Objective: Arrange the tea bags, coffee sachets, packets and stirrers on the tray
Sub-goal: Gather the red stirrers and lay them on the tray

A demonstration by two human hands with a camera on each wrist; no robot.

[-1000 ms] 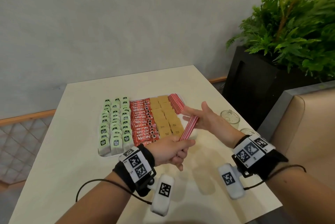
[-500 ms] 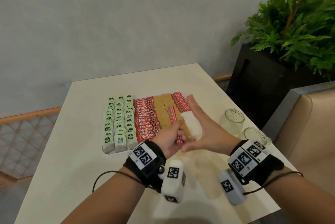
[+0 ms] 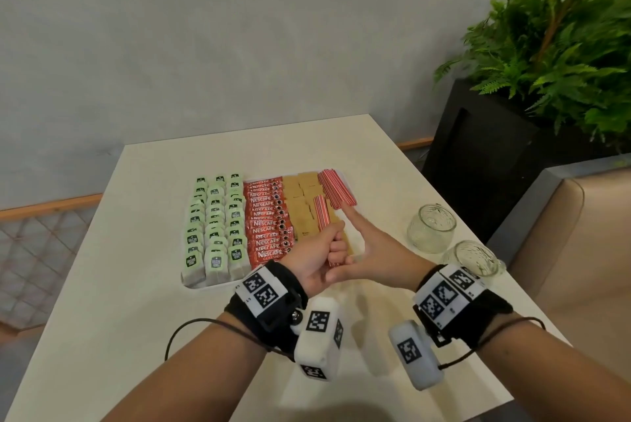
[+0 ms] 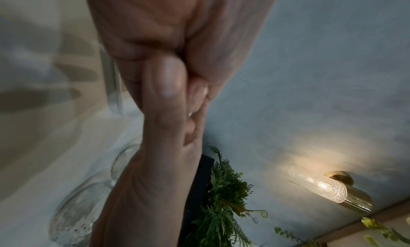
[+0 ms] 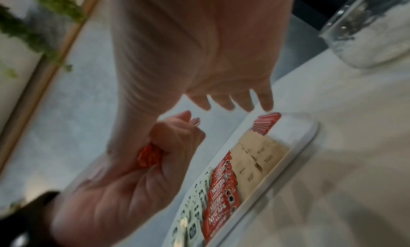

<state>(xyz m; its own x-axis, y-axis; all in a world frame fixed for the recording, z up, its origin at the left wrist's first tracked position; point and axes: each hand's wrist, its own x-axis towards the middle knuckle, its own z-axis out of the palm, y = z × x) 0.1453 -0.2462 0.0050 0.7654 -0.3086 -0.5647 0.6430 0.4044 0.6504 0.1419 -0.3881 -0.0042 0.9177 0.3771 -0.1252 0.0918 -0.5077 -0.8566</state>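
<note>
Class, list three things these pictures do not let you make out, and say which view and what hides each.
1. Middle of the red-striped stirrer bundle: head view, hidden inside the left hand.
2. White tray's near right corner: head view, behind the right hand.
3. Stirrers: left wrist view, blocked by blurred fingers.

Left hand [image 3: 319,251] fisted, fingers curled tight, thumb up on the far side, wrist turned so its back faces left. Right hand [image 3: 372,247] flat, fingers [image 5: 224,102] straight and together pointing far, palm facing left, thumb touching the left fist's near side. Both forearms reach in from near edge.
</note>
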